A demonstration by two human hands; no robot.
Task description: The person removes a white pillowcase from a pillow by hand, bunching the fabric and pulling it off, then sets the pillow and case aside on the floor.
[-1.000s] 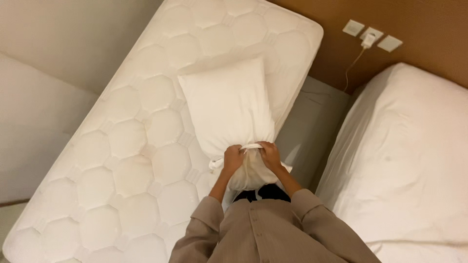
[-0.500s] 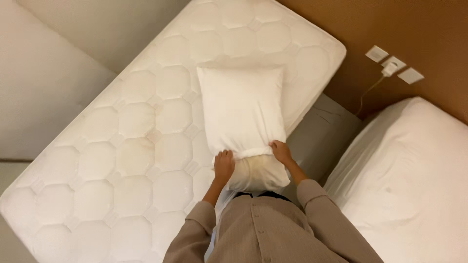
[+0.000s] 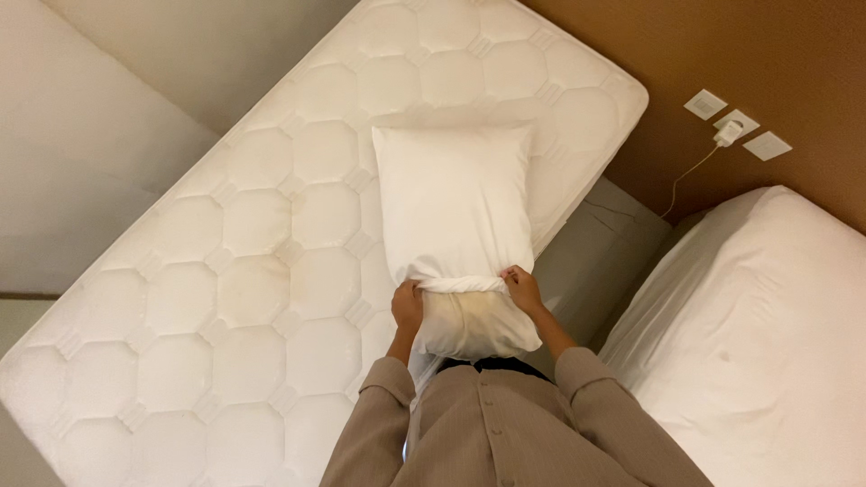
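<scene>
A pillow stands out over the bare quilted mattress (image 3: 262,271), most of it covered by a white pillowcase (image 3: 451,203). The near end of the pillow (image 3: 469,325) is bare and yellowish. My left hand (image 3: 407,305) grips the bunched rim of the pillowcase on the pillow's left side. On the right side my right hand (image 3: 520,287) pinches the same rim. Both sleeves are beige.
A second bed with a white sheet (image 3: 767,343) lies to the right. A grey nightstand (image 3: 595,261) fills the gap between the beds. Wall switches and a plugged charger (image 3: 729,133) with a hanging cable sit on the brown wall.
My hands have moved apart from the middle of the pillow to its two sides, spreading the pillowcase rim across it. The view has shifted a little.
</scene>
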